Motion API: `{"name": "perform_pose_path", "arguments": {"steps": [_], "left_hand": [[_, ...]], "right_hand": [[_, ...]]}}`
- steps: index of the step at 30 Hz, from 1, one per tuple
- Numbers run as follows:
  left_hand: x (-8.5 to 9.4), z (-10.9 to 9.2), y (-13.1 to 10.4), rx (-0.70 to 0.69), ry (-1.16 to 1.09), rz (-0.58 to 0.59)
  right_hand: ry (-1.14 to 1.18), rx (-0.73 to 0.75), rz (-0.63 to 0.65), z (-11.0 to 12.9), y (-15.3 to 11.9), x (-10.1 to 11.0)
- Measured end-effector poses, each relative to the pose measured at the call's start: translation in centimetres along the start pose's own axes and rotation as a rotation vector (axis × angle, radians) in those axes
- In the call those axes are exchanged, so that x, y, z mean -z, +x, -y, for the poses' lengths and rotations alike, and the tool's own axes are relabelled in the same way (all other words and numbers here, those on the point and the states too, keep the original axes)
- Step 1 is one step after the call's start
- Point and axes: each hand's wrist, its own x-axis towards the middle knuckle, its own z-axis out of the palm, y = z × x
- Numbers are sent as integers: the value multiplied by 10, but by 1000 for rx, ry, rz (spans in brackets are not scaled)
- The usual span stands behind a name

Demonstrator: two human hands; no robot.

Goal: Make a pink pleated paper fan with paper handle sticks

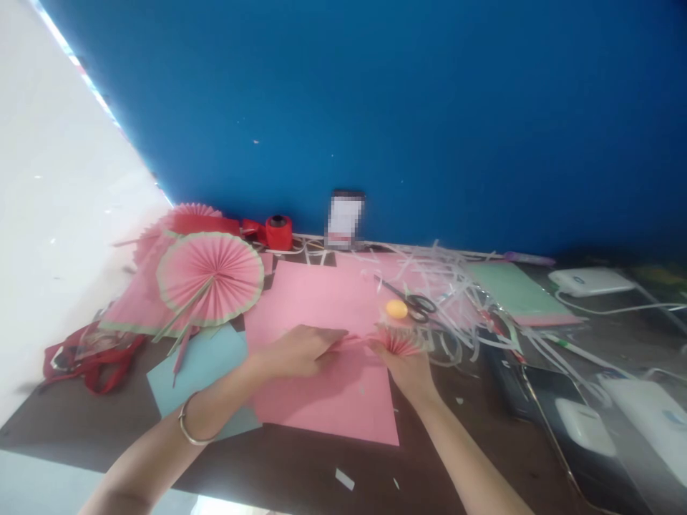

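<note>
Over a large pink paper sheet (333, 397), my left hand (303, 349) has its fingers closed at the left end of a narrow folded pink strip. My right hand (405, 368) pinches the pleated pink paper (398, 340), whose folds spread toward the right with a pale edge. The two hands are a short distance apart, joined by the folded paper. Just beyond the right hand lie a yellow oval object (396, 309) and black-handled scissors (421, 305). Light blue paper (196, 368) shows partly under the left forearm.
Finished pink round fans (210, 277) with green rims are piled at the left, beside a red ribbon roll (279, 233). White paper strips (445, 286) are heaped right of centre. Green paper (515, 292), a phone (552, 400) and white devices (590, 281) lie at the right.
</note>
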Motion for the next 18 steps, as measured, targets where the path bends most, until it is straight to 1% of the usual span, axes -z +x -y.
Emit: {"name": "perform_pose_path", "arguments": {"steps": [1, 3, 6, 8, 10, 12, 15, 17, 18], "left_hand": [[2, 1, 0, 8, -62, 6], [5, 3, 1, 24, -191, 35], [8, 7, 4, 65, -362, 88], [7, 12, 6, 120, -473, 97], [4, 18, 7, 204, -603, 88], [0, 24, 8, 285, -723, 76], [-1, 30, 8, 343, -803, 51], [3, 31, 8, 353, -841, 63], [6, 31, 8, 355, -872, 97]], "right_hand": [[21, -19, -18, 1, 0, 0], [70, -45, -13, 1, 2, -1], [193, -61, 70, -2, 6, -2], [327, -67, 114, -4, 10, 0], [424, -77, 118, -6, 13, 3], [390, -72, 92, -6, 15, 9], [198, -33, 56, -5, 17, 15], [141, -40, 82, -3, 16, 17], [145, -59, 115, -2, 16, 18]]}}
